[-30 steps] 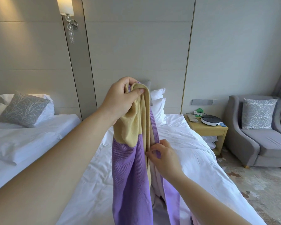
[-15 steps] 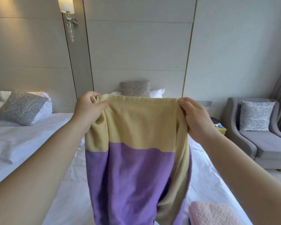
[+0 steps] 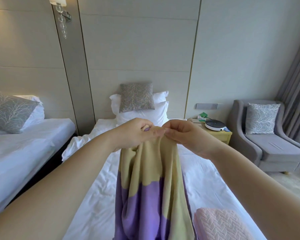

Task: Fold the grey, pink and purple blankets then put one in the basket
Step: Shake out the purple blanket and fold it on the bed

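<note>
Main bed point(image 3: 97, 196): white sheet, rumpled, runs away from the camera to the headboard wall. Second bed point(image 3: 33, 135) is on the left, with a dark gap between the two.

Purple blanket point(image 3: 151, 196): held up in the air over the middle of the main bed. It has a yellow band on top and purple below, bunched into vertical folds. The lower end runs out of the bottom of the frame, so I can't tell if it touches the sheet.

Grey armchair point(image 3: 275, 149): far right by the curtain, with a patterned cushion on the seat.

Pink blanket point(image 3: 220, 224): folded, lying on the main bed at bottom right, just beside the hanging purple blanket. The right forearm partly covers it.

White pillows point(image 3: 140, 116) are stacked at the head of the main bed, with a grey patterned cushion point(image 3: 136, 97) leaning upright on them.

Left hand point(image 3: 137, 132) and right hand point(image 3: 185, 135) meet at the blanket's top edge. Fingers point(image 3: 156, 132) of both are curled and pinch the gathered yellow edge, fingertips touching.
</note>
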Demonstrator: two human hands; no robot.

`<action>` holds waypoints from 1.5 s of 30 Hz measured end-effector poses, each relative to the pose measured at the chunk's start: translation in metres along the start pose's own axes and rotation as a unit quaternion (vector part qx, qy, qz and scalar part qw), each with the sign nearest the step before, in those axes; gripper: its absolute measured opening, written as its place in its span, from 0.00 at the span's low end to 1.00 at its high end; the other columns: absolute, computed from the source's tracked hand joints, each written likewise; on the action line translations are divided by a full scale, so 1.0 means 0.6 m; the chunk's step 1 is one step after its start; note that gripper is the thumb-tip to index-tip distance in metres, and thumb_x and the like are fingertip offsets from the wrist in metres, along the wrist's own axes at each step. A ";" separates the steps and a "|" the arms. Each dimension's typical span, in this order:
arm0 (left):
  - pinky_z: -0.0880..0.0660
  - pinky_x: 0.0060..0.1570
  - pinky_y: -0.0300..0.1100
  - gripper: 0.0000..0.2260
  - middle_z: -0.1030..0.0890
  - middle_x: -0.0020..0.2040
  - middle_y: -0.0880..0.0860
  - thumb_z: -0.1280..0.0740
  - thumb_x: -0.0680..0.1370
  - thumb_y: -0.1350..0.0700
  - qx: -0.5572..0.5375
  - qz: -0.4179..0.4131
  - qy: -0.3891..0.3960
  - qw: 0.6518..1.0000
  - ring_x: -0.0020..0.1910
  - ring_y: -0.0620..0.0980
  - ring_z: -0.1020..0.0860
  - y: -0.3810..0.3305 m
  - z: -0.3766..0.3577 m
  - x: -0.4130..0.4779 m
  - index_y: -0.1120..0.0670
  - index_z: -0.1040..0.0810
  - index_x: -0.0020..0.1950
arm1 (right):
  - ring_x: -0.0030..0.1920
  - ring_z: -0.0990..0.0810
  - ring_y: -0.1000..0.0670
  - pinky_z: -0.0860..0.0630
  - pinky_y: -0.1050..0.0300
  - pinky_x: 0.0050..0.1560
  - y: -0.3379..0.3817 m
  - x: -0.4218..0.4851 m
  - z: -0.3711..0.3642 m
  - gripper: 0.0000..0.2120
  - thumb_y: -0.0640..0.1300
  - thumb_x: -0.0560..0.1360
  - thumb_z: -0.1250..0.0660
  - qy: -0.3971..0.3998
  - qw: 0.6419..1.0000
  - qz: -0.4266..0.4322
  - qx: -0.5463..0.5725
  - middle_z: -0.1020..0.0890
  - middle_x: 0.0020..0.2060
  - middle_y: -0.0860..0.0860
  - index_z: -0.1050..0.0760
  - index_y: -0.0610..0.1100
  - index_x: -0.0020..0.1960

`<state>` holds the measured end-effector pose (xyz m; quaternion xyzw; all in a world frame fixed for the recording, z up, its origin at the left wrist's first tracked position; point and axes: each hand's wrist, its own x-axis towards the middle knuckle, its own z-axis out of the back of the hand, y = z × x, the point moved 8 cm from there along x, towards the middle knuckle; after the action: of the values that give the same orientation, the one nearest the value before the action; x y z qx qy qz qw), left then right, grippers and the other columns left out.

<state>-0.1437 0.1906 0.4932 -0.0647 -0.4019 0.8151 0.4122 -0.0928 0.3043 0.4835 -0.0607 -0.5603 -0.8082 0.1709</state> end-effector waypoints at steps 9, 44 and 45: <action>0.45 0.21 0.30 0.16 0.42 0.24 0.42 0.33 0.76 0.46 -0.049 -0.066 -0.150 0.985 0.22 0.42 0.43 -0.051 0.065 0.014 0.54 0.29 0.34 | 0.50 0.18 0.47 0.25 0.52 0.58 -0.077 -0.035 -0.017 0.12 0.46 0.74 0.29 -0.041 0.999 -0.030 0.009 0.16 0.46 0.45 0.21 0.38 0.50; 0.44 0.24 0.33 0.15 0.41 0.28 0.45 0.34 0.77 0.47 -0.091 -0.038 -0.126 0.987 0.26 0.42 0.43 -0.025 0.033 0.001 0.57 0.28 0.38 | 0.40 0.19 0.52 0.23 0.63 0.45 -0.104 -0.074 -0.009 0.05 0.41 0.65 0.24 0.005 0.991 -0.067 0.112 0.16 0.38 0.50 0.19 0.48 0.38; 0.44 0.25 0.32 0.14 0.41 0.28 0.43 0.34 0.77 0.48 -0.099 -0.039 -0.160 0.981 0.26 0.41 0.43 -0.025 0.048 0.001 0.54 0.29 0.37 | 0.41 0.18 0.53 0.23 0.64 0.45 -0.119 -0.080 -0.008 0.05 0.43 0.65 0.24 0.006 0.992 -0.083 0.098 0.16 0.38 0.50 0.19 0.48 0.38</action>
<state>-0.1475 0.1786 0.5232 0.0423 -0.5433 0.7546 0.3656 -0.0719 0.3320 0.4048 0.0082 -0.6386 -0.7614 0.1114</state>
